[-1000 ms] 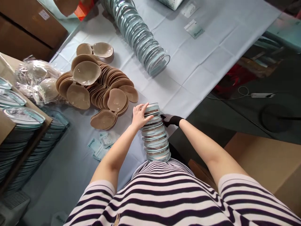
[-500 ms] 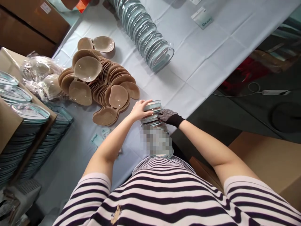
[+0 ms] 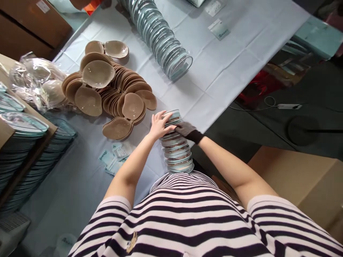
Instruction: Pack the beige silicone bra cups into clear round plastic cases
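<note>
Hands grip stack top: left hand (image 3: 158, 125) bare, right hand (image 3: 187, 130) gloved, both closed on stack of clear cases (image 3: 176, 150) at table (image 3: 219, 71) edge. Light, slippery, wobbly; best held by sides.

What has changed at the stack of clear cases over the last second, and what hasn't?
Little has changed. The left hand stays on the top of the stack of clear cases. The gloved right hand has slid from the far side up onto the top edge, next to the left fingers. The stack stays upright against the striped shirt. The tan cups and paper tags lie as before.
</note>
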`<action>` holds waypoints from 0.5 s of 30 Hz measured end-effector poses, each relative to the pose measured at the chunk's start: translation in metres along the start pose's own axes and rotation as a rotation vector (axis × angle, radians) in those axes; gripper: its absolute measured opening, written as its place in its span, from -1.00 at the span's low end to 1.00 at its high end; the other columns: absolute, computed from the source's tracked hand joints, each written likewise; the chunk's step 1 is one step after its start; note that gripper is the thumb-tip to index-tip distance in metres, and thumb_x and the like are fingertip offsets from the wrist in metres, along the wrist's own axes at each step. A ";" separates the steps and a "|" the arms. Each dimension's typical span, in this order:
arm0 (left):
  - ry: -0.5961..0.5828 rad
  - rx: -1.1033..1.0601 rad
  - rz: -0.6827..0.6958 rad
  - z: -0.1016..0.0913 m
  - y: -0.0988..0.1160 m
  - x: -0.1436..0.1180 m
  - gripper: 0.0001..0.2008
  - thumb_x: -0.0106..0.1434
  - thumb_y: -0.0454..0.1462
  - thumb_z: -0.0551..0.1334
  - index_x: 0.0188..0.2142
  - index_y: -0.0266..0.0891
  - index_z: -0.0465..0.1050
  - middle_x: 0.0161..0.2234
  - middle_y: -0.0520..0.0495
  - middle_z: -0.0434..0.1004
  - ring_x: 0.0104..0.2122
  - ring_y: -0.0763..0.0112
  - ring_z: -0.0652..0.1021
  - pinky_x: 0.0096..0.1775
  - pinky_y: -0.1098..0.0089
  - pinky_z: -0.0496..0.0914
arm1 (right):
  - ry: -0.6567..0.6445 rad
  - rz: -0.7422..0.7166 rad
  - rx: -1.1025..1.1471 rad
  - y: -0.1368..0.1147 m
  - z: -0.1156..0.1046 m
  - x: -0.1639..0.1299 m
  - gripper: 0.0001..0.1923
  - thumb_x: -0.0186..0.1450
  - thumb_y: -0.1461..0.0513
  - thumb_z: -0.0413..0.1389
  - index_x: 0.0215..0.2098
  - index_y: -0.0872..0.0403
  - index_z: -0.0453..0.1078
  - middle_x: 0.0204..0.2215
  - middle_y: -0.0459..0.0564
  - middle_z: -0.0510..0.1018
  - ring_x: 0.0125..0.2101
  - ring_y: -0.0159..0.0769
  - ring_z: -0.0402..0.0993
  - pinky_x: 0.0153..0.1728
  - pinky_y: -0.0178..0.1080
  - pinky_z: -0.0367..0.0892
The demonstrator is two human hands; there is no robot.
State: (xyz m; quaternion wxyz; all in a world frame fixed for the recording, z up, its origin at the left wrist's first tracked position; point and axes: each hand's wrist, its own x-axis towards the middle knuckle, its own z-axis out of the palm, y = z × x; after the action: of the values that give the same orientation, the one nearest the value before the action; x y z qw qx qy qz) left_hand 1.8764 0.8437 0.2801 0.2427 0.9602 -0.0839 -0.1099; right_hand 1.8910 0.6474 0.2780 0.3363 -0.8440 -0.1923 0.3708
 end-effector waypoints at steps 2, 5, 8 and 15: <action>0.031 0.040 -0.035 0.006 0.006 -0.011 -0.24 0.15 0.13 0.29 0.30 0.05 0.23 0.33 -0.19 0.09 0.29 -0.05 0.14 0.31 -0.12 -0.15 | -0.009 0.171 0.013 0.031 -0.007 -0.014 -0.63 0.44 0.21 -0.10 0.00 0.14 0.48 -0.17 0.12 0.61 -0.11 -0.20 0.52 -0.04 -0.23 0.37; 0.006 0.075 -0.068 0.008 0.012 -0.015 -0.15 0.07 0.17 0.34 0.30 0.05 0.22 0.32 -0.19 0.09 0.29 -0.06 0.13 0.31 -0.09 -0.15 | -0.263 0.329 0.116 0.063 0.001 -0.023 -0.64 0.36 0.29 -0.03 0.08 0.10 0.39 -0.29 0.06 0.61 -0.37 -0.31 0.50 -0.30 -0.32 0.41; -0.015 0.104 -0.068 0.005 0.013 -0.012 -0.18 0.07 0.14 0.35 0.29 0.07 0.23 0.31 -0.15 0.11 0.27 -0.03 0.15 0.31 -0.01 -0.08 | -0.479 0.320 0.202 0.072 0.013 -0.012 -0.67 0.31 0.31 0.00 0.03 0.09 0.38 -0.43 -0.02 0.55 -0.53 -0.38 0.40 -0.46 -0.35 0.36; -0.044 0.138 -0.085 -0.003 0.012 -0.012 -0.27 0.11 0.11 0.33 0.26 0.11 0.29 0.29 -0.12 0.14 0.26 0.00 0.17 0.29 0.07 0.01 | -0.510 0.198 0.050 0.067 -0.009 -0.014 -0.80 0.29 0.24 0.02 -0.32 0.14 0.47 -0.50 -0.02 0.52 -0.59 -0.41 0.37 -0.55 -0.36 0.28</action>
State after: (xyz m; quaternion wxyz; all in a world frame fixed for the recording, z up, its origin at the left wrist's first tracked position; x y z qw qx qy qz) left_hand 1.8646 0.8369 0.2907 0.1693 0.9747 -0.0560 -0.1351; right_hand 1.8944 0.5891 0.2422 0.2599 -0.7294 -0.1780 0.6072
